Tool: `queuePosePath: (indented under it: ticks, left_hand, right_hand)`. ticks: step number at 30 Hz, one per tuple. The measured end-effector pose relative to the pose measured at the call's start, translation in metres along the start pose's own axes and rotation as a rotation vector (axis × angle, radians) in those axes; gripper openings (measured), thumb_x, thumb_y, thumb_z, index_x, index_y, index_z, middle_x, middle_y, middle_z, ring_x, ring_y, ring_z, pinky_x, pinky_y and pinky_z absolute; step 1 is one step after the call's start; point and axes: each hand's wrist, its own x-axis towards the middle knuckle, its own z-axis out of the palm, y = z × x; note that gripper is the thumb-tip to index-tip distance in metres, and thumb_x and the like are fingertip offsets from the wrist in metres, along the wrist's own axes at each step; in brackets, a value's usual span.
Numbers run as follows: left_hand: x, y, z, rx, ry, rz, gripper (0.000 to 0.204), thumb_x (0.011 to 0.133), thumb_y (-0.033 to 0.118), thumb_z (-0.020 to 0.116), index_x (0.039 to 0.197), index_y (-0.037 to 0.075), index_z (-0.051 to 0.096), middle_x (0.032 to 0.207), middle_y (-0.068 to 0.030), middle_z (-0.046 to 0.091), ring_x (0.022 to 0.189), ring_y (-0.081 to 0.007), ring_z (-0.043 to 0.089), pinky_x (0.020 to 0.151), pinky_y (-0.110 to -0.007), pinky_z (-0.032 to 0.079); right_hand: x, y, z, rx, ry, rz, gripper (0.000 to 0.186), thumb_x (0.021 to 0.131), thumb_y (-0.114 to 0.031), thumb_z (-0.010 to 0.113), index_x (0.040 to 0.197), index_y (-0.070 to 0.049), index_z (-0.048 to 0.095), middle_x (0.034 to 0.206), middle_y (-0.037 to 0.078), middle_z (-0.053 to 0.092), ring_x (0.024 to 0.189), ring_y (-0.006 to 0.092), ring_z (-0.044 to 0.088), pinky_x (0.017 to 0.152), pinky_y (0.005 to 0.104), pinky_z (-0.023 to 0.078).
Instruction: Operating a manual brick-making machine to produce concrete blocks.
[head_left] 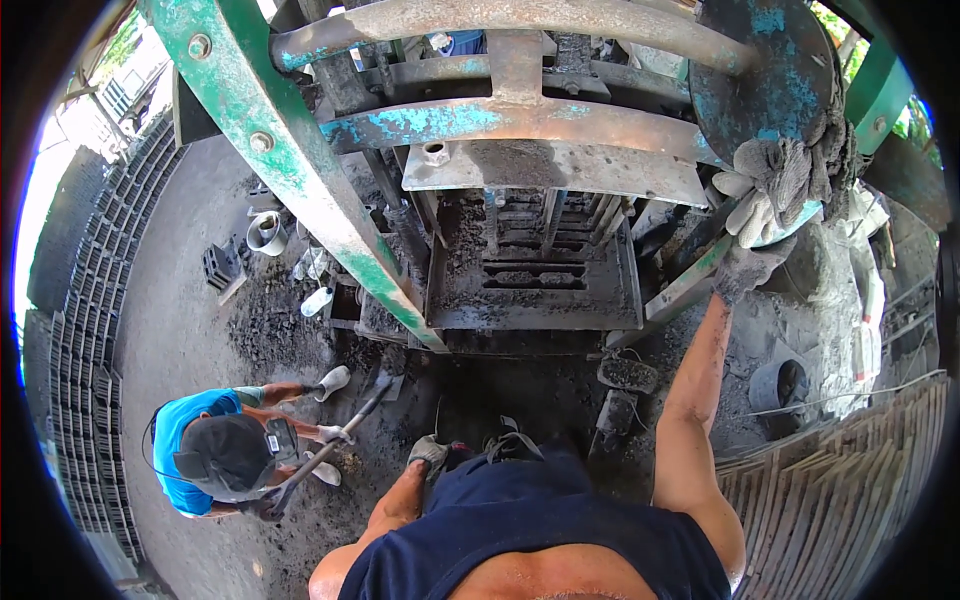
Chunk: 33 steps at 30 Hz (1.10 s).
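My right hand [752, 268], in a dirty grey glove, is raised at the right of the green-and-blue steel machine [520, 113], closed on something hidden, just below several grey work gloves [770, 180] hanging there. My left hand [430, 455], also gloved, is low beside my dark trousers, its fingers curled by a small reddish thing I cannot make out. In front of me a dark mould tray [535, 310] with slotted cavities sits inside the machine frame, under a pale metal plate [620, 175].
A co-worker in blue [185, 440] holds a shovel [370, 395] at the lower left. Stacked blocks [75, 340] line the left edge. A white bucket [265, 235] and loose dark mix lie left of the machine. A bucket [775, 385] and leaning boards [840, 480] are at the right.
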Motion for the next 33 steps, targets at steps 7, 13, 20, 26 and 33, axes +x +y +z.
queuePosePath:
  ticks: [7, 13, 20, 26, 33]
  left_hand:
    - [-0.002, -0.005, 0.007, -0.104, -0.036, -0.045, 0.048, 0.08, 0.048, 0.068, 0.108, 0.009, 0.07, 0.101, -0.0215, 0.069, 0.1, -0.0383, 0.066, 0.084, -0.044, 0.053]
    - [0.005, -0.005, 0.006, -0.048, 0.015, -0.036, 0.038, 0.085, 0.041, 0.063, 0.11, 0.014, 0.071, 0.096, -0.0171, 0.072, 0.094, -0.0339, 0.069, 0.079, -0.042, 0.053]
    - [-0.003, -0.01, 0.006, -0.023, -0.011, -0.063, 0.051, 0.079, 0.045, 0.067, 0.115, 0.009, 0.068, 0.109, -0.0231, 0.067, 0.107, -0.0384, 0.063, 0.09, -0.045, 0.05]
    - [-0.018, -0.012, 0.003, -0.091, -0.037, -0.094, 0.049, 0.079, 0.044, 0.067, 0.114, 0.009, 0.068, 0.105, -0.0221, 0.069, 0.103, -0.0388, 0.064, 0.087, -0.045, 0.051]
    - [-0.027, -0.01, -0.001, -0.111, 0.019, -0.083, 0.039, 0.078, 0.038, 0.067, 0.106, 0.011, 0.071, 0.091, -0.0181, 0.072, 0.09, -0.0351, 0.068, 0.079, -0.042, 0.052]
  right_hand:
    - [0.001, 0.023, 0.006, 0.009, -0.009, -0.053, 0.095, 0.076, -0.045, 0.077, 0.147, -0.002, 0.031, 0.144, 0.02, 0.043, 0.132, 0.0345, 0.045, 0.109, 0.043, 0.036]
    - [0.002, 0.003, 0.002, 0.144, -0.038, -0.061, 0.112, 0.06, -0.051, 0.083, 0.145, -0.001, 0.032, 0.141, 0.02, 0.046, 0.128, 0.0339, 0.049, 0.105, 0.0437, 0.04]
    - [0.002, 0.011, 0.004, 0.018, -0.052, -0.013, 0.118, 0.06, -0.057, 0.084, 0.144, 0.005, 0.03, 0.137, 0.024, 0.047, 0.123, 0.0355, 0.05, 0.103, 0.0421, 0.04]
    - [0.005, 0.03, 0.008, -0.066, -0.063, -0.03, 0.124, 0.059, -0.06, 0.083, 0.146, 0.006, 0.025, 0.136, 0.025, 0.047, 0.122, 0.0368, 0.052, 0.101, 0.0433, 0.043]
    - [0.01, 0.04, 0.007, -0.157, -0.062, -0.032, 0.129, 0.06, -0.07, 0.078, 0.147, 0.006, 0.021, 0.137, 0.028, 0.045, 0.122, 0.0383, 0.052, 0.1, 0.0453, 0.044]
